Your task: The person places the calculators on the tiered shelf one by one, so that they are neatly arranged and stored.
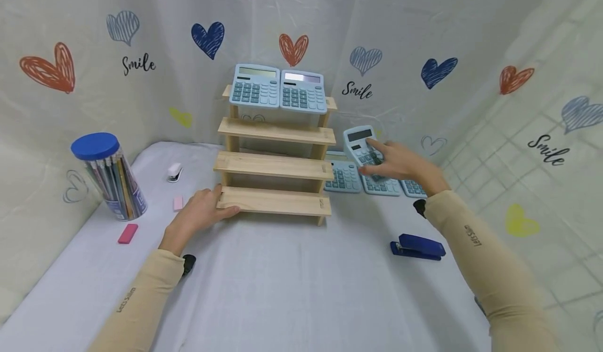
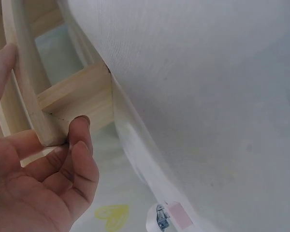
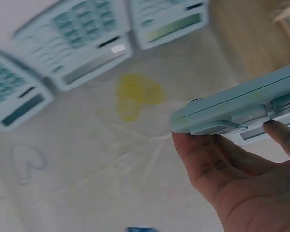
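A light wooden tiered rack (image 1: 275, 164) stands at the middle of the table. My left hand (image 1: 201, 210) grips the left end of its lowest shelf; in the left wrist view the hand's fingers (image 2: 82, 164) curl beside the shelf's end. Two light blue calculators (image 1: 255, 86) lean side by side on the top tier. To the right of the rack, my right hand (image 1: 400, 161) holds another light blue calculator (image 1: 360, 141), raised and tilted. The right wrist view shows this held calculator (image 3: 237, 104) edge-on above the palm. Several more calculators (image 3: 75, 41) lie in a row on the table behind it.
A blue stapler (image 1: 418, 247) lies at the right front. Left of the rack are a blue-lidded jar of pencils (image 1: 115, 179), a small white stapler (image 1: 174, 172), a pale pink eraser (image 1: 178, 203) and a darker pink eraser (image 1: 127, 233). A heart-printed curtain (image 1: 325, 22) hangs behind.
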A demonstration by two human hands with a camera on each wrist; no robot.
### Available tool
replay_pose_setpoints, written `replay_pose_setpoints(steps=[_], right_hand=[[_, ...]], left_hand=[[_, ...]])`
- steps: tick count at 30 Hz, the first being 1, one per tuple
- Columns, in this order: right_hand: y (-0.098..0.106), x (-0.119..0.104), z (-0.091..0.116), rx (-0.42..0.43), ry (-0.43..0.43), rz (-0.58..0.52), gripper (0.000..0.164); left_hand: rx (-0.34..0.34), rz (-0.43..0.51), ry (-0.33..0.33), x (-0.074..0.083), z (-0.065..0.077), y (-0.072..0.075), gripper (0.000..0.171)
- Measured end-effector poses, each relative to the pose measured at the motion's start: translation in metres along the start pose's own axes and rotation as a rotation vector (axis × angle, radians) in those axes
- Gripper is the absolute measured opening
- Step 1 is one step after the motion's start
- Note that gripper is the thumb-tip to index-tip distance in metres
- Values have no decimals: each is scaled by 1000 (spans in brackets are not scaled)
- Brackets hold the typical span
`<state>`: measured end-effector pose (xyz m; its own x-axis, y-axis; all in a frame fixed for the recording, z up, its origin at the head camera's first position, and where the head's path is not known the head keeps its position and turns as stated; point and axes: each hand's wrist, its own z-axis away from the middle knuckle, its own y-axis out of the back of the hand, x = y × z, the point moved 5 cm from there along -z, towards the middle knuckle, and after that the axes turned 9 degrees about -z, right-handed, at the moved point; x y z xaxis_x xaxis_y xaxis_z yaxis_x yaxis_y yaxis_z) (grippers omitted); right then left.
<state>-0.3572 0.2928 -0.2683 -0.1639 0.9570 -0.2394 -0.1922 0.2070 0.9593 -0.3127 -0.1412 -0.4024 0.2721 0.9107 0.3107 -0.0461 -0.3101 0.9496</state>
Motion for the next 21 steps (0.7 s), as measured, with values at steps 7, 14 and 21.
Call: replay_pose_setpoints(steps=[7,14,21], right_hand=[[1,-58,-25,-17,92,37,99],[1,-94,-47,-7,181,90,95],[-1,-112,-71,-10,161,97,95]], left_hand=[[23,-6,-20,0,-1,-1,87],[19,11,-18,-1,-1,-1,86],[25,5,-18,-3,-1,-1,86]])
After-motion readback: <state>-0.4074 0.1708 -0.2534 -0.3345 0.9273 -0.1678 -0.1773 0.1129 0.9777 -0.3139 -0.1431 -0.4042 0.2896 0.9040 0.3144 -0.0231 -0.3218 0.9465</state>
